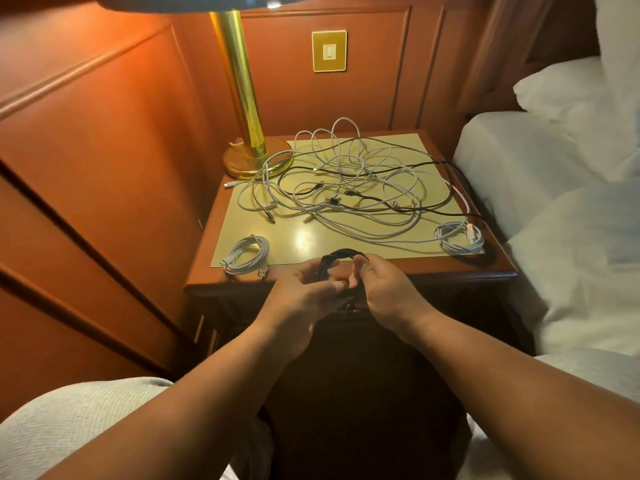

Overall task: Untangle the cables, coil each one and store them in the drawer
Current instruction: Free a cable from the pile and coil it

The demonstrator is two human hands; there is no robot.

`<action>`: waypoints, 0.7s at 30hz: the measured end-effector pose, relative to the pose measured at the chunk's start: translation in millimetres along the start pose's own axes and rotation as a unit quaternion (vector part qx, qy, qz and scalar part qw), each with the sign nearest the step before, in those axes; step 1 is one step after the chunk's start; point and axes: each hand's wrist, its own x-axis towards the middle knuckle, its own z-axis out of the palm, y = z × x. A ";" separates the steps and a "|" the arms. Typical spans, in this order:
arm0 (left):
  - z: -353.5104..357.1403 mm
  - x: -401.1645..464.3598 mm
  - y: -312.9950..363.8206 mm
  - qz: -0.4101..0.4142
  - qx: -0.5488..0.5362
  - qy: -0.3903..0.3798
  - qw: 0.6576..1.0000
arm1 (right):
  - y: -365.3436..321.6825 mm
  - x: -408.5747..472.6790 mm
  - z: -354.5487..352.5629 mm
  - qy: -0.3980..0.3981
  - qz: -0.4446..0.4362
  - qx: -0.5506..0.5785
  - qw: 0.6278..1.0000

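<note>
A tangle of white and black cables point(349, 181) is spread over the top of the wooden nightstand point(398, 268). One coiled white cable point(246, 255) lies at the front left corner, another coiled white cable point(459, 238) at the front right. In front of the nightstand's front edge, both hands hold a coiled black cable point(341, 255). My left hand point(304, 292) grips its left side with curled fingers. My right hand point(381, 289) pinches its right side, thumb up. The drawer front below is dark and mostly hidden by my hands.
A brass lamp point(247, 133) stands at the back left of the nightstand. Wood panelling with a brass wall switch point(329, 50) is behind. A bed with white pillows point(568, 140) borders the right side. A white blanket point(69, 420) covers my lap at lower left.
</note>
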 end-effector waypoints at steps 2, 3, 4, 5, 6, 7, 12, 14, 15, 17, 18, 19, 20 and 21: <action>0.8 -0.4 -0.3 0.017 0.074 0.014 0.997 | 1.0 -1.9 -0.9 0.004 -0.034 -0.029 0.999; 0.6 -0.5 0.1 0.018 0.111 0.021 0.993 | 2.6 -2.0 -0.8 0.007 -0.051 -0.046 0.998; -0.4 0.5 0.1 0.019 0.157 0.026 0.987 | 3.7 -1.7 -1.1 0.012 -0.066 -0.064 0.996; -2.0 1.8 -0.1 0.019 0.208 0.025 0.978 | 6.0 -0.5 -1.9 0.018 -0.079 -0.087 0.993; -3.3 2.2 0.3 0.018 0.254 0.019 0.967 | 8.6 1.2 -3.0 0.023 -0.091 -0.110 0.989; -3.8 1.6 1.9 0.015 0.285 0.012 0.958 | 11.0 3.1 -4.5 0.027 -0.097 -0.130 0.986; -1.2 -2.2 14.2 0.019 0.240 0.000 0.971 | 10.9 6.6 -9.9 0.052 -0.109 -0.133 0.984; -3.6 2.0 12.2 -0.009 0.115 0.008 0.993 | 12.0 8.8 -11.4 0.075 -0.109 -0.132 0.982; -4.3 3.9 11.5 -0.023 0.051 0.013 0.998 | 12.1 9.7 -12.5 0.083 -0.104 -0.136 0.982; -4.4 6.2 10.9 -0.047 -0.057 0.025 0.997 | 13.4 11.2 -13.6 0.087 -0.097 -0.134 0.982; -4.2 6.5 11.2 -0.059 -0.096 0.027 0.993 | 13.5 11.5 -13.6 0.087 -0.093 -0.130 0.983; -3.6 5.8 11.7 -0.073 -0.117 0.026 0.990 | 12.3 10.9 -13.9 0.084 -0.085 -0.122 0.985; -2.9 5.1 11.8 -0.084 -0.116 0.019 0.990 | 10.7 10.2 -14.2 0.082 -0.074 -0.110 0.988; -2.1 4.2 10.8 -0.091 -0.098 0.007 0.991 | 7.7 9.3 -14.3 0.081 -0.059 -0.091 0.991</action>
